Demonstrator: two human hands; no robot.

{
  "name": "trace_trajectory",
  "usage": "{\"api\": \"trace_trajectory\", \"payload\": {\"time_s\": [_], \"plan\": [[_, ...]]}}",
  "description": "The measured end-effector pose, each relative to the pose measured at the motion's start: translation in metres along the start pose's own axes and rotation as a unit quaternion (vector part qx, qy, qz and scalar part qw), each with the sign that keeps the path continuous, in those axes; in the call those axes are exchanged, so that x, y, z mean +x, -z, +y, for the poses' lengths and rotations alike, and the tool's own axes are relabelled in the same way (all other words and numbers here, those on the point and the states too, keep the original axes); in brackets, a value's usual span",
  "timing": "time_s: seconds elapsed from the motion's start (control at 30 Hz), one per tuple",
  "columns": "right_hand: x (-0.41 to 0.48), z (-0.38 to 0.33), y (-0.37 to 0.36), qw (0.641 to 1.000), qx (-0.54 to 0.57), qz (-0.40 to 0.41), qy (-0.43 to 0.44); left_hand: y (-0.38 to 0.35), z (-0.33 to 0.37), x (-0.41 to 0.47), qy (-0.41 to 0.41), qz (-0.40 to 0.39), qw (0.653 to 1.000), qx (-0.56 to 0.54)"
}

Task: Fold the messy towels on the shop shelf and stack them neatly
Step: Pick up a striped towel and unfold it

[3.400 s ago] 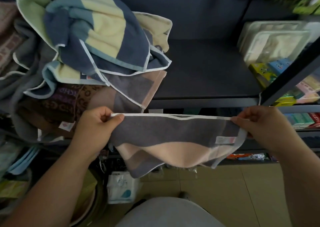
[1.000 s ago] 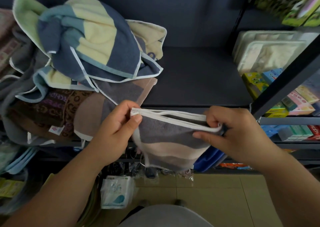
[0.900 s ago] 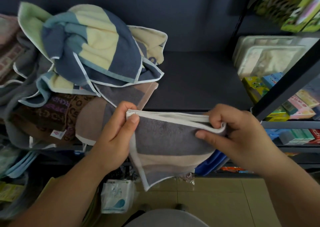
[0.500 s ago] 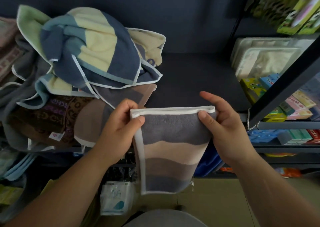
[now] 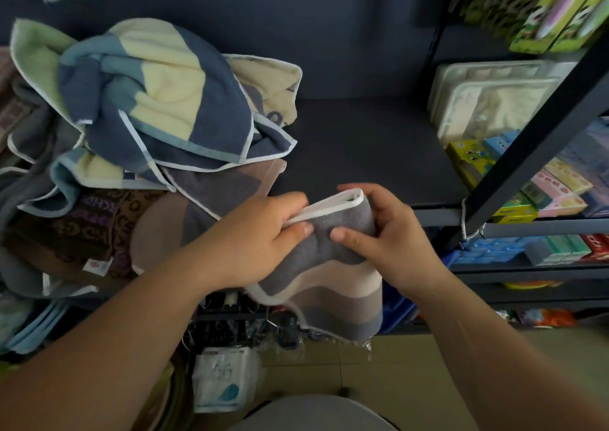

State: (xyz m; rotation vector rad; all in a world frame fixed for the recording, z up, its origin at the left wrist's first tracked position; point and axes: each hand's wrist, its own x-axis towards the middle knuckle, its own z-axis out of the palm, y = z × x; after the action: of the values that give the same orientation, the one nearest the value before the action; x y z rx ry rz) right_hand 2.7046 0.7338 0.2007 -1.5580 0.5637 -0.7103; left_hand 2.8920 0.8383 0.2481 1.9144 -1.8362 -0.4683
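Left: messy pile [image 5: 99, 200] spills over the shelf front, with the blue-and-yellow towel [image 5: 158, 101] heaped loosely on top. If my left forearm brushes it on the way in, I'd expect the lot to slide off. Left hand [image 5: 260, 239] pinches the white-trimmed top edge of the grey-and-beige towel [image 5: 329, 266], thumb on the front, fingers curled behind. The towel is in the air just in front of the shelf lip, between both hands, lower part hanging free. Right hand [image 5: 389, 239] clamps the folded right side, thumb pressed on the grey band, fingers wrapped round the back. Risks: the stacked layers at the top edge are held by the pinches alone, so easing either grip likely fans the fold open. The hanging tail looks uneven at its lower left corner, so the next fold may come out skewed. Landing spot is the bare shelf [image 5: 362, 153] right of the pile; the tail could snag the lip and drag the layers apart. The slanted post [image 5: 534, 147] is near my right arm and easy to clip.
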Motion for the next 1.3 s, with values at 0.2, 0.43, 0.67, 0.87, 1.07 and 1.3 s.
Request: {"api": "trace_trajectory", "payload": {"time_s": [0.2, 0.43, 0.67, 0.87, 1.07, 1.3], "plan": [[-0.009, 0.049, 0.001, 0.994, -0.035, -0.028, -0.102, 0.029, 0.006, 0.006, -0.059, 0.046, 0.996, 0.041], [-0.013, 0.068, 0.002, 0.976, -0.169, -0.059, -0.121, 0.069, -0.011, 0.008, 0.029, 0.174, 0.981, -0.076], [-0.024, 0.073, 0.034, 0.956, -0.236, -0.067, -0.16, 0.094, -0.048, 0.003, 0.142, 0.284, 0.941, -0.117], [-0.035, 0.042, 0.056, 0.975, 0.078, 0.114, -0.174, 0.092, -0.067, 0.019, 0.144, 0.247, 0.958, 0.022], [-0.038, 0.017, 0.057, 0.955, 0.032, 0.268, -0.124, 0.092, -0.052, 0.089, 0.054, 0.213, 0.97, 0.102], [-0.048, 0.009, 0.056, 0.913, -0.164, 0.365, -0.084, 0.067, -0.035, 0.189, -0.004, 0.123, 0.981, 0.152]]}}
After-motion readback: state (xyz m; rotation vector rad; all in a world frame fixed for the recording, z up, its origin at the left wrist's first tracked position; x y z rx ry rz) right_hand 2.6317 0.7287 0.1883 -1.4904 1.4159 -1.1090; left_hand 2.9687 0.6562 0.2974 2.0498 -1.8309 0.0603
